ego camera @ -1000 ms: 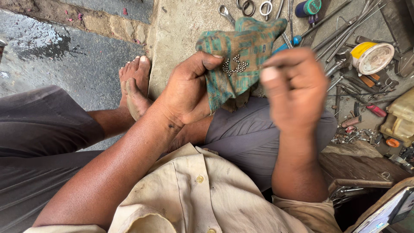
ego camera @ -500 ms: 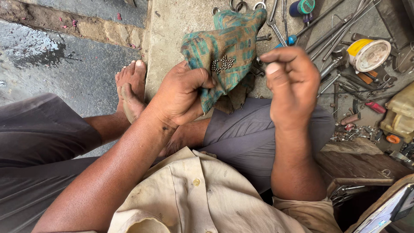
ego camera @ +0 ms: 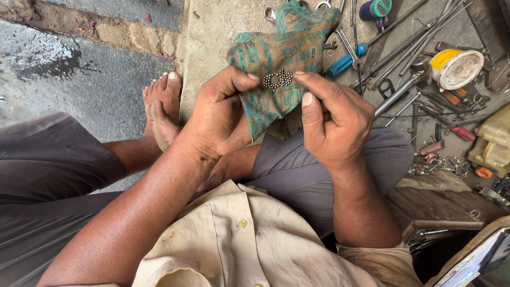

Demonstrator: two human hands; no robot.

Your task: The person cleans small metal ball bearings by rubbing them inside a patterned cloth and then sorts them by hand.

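My left hand grips a green and brown patterned cloth and holds it up in front of me. A small cluster of little steel balls rests on the cloth between my two hands. My right hand pinches the cloth's edge right beside the balls, thumb and forefinger touching the fabric. Both hands are above my crossed legs in grey trousers.
Beyond the cloth lie many tools on the concrete floor: a blue-handled screwdriver, spanners, long metal rods, a yellow and white tin and a yellowish jug. My bare feet rest left, near wet pavement.
My right hand, which hung apart from the cloth, has come in and now pinches it next to the balls. The cloth has been lifted slightly and spread.
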